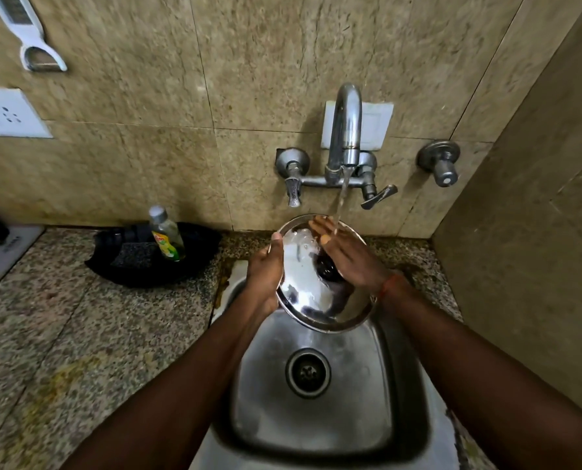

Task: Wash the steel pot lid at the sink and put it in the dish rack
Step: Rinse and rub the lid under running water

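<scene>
From the head view, the steel lid [303,290] is held tilted above the far part of the sink [313,418], under the tap [345,130], and a thin stream of water [342,198] falls on its far edge. The left hand [266,276] holds the lid by its left rim, thumb over the edge and fingers behind it, so this grip is closed on the lid. The right hand [347,256] lies flat and open on the wet face, close to the dark knob [327,266]; it rubs or rinses the surface and does not hold anything. I think the main risk is that the lid slips. It is wet, smooth and carried by one rim only, so a strong push from the rubbing hand may turn it out of the left grip, and it would fall into the sink. The water hits a tilted surface near the edge, so it may also splash over the far rim onto the stone desk [79,334] or against the wall. The soap bottle [167,235] stands in a black tray [198,262] on the desk at the left, well apart from the hands, so I see little danger of knocking it now. No dish rack shows in this view, so the person will have to carry the dripping lid out of the picture, and it could slip from wet fingers on the way.
</scene>
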